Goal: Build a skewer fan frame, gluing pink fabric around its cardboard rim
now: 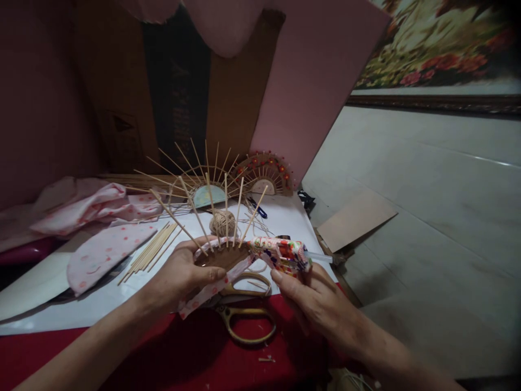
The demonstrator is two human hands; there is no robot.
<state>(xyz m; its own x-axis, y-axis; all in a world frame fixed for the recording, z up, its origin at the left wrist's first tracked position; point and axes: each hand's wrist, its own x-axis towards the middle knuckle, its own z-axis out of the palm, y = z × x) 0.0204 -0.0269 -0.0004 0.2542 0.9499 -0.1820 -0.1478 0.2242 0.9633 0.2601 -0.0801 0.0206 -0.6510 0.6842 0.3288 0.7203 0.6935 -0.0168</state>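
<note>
Observed over the front of a white work surface (280,214) and a red cloth (163,358): a brown half-round panel (228,256), held up in the left hand (195,271), with thumb pressed across the front and fingers closed behind, partly hidden. Noted along its curved edge: pale, slender wooden sticks (226,206), fanned upward. Noted along the panel's rim, trailing below: a pink-and-white dotted fabric strip (203,300). Recorded in the right hand (311,290): a glue gun with multicoloured floral wrapping (280,252), gripped by curled fingers. Nozzle sited by the rightmost stick's base; contact impossible to confirm. Found beneath the panel: gold-handled scissors (248,311). Found behind: a tan twine ball (222,220), a stick fan with pale blue-green half-disc (209,196) and a brown fan with red flowers (262,165). To the left: loose pale sticks (148,250) beside a dotted pink fabric half-circle (106,255).
</note>
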